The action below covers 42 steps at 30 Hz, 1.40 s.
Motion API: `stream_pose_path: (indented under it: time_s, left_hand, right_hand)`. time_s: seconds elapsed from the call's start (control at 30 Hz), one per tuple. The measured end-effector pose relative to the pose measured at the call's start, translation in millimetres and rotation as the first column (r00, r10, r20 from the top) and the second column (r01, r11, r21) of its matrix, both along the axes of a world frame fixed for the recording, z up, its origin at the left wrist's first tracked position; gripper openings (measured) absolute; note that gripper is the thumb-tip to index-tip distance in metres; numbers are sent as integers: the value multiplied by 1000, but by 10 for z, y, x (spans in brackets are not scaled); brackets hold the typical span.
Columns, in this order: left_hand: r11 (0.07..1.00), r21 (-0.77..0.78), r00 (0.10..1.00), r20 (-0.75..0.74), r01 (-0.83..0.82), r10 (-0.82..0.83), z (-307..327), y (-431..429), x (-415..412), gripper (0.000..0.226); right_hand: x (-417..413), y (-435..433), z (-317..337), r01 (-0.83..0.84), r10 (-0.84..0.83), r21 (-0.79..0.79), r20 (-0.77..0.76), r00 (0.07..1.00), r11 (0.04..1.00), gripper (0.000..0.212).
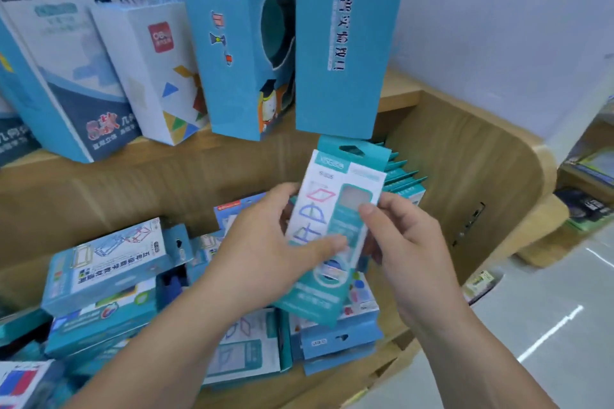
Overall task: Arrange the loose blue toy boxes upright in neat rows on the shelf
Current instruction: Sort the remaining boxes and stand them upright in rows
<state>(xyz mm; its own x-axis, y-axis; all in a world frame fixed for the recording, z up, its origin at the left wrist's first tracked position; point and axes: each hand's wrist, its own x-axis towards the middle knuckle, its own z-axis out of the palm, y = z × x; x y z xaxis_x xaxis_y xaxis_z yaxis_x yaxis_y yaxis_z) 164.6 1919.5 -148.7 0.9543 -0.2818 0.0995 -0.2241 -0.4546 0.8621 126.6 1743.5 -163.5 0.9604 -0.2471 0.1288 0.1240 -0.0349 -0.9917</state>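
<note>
Head: both hands (pixel 265 242) grip blue box (pixel 332 226).

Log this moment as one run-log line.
left hand: holds toy box | right hand: holds same box | upright row: behind it | loose boxes: lying flat

Both hands are gripping one blue toy box (pixel 332 229): left hand (pixel 265 242) at its left side, right hand (pixel 405 236) at its right. It is hovering, tilted, above loose boxes (pixel 106 276) lying flat on the shelf (pixel 465 156). Behind it, seemingly upright, a row of boxes (pixel 403 173) is standing near the shelf's right end.
</note>
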Motion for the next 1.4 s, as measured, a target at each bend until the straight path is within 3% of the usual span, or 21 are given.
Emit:
stream_pose_path:
  time_s: [0.07, 0.17, 0.47, 0.67, 0.83, 0.97, 1.1, 1.4]
  left_hand:
    - [988, -151, 999, 5, 33, -32, -41, -177, 14, 45]
    - [975, -219, 998, 42, 45, -37, -111, -477, 71, 24]
    - [987, -148, 998, 6, -69, 70, -431, -1247, 234, 19]
    - [980, 83, 980, 94, -184, 176, -515, -1421, 311, 19]
    - [927, 286, 959, 214, -244, 186, -451, -1560, 367, 18]
    - [853, 422, 927, 335, -308, 169, -431, -1640, 425, 22]
    - [820, 463, 905, 400, -336, 144, -435, -1724, 441, 21]
    - [836, 455, 922, 361, -308, 143, -441, -1833, 421, 25]
  right_hand:
    - [-58, -238, -16, 46, -46, -40, 16, 999, 998, 18]
    - [-126, -594, -115, 52, -41, -199, 57, 998, 979, 24]
    - [-18, -1234, -645, 39, -45, -306, -14, 999, 951, 30]
    - [13, -1300, -900, -73, 43, -413, -80, 996, 908, 64]
    - [27, -1317, -1014, -168, 118, -410, -145, 982, 896, 77]
    - [70, -1322, -1036, -245, 184, -411, -182, 966, 878, 74]
    - [84, -1304, -1070, -298, 218, -405, -233, 948, 864, 77]
    - [146, -1254, -1135, -345, 262, -372, -255, 931, 862, 82]
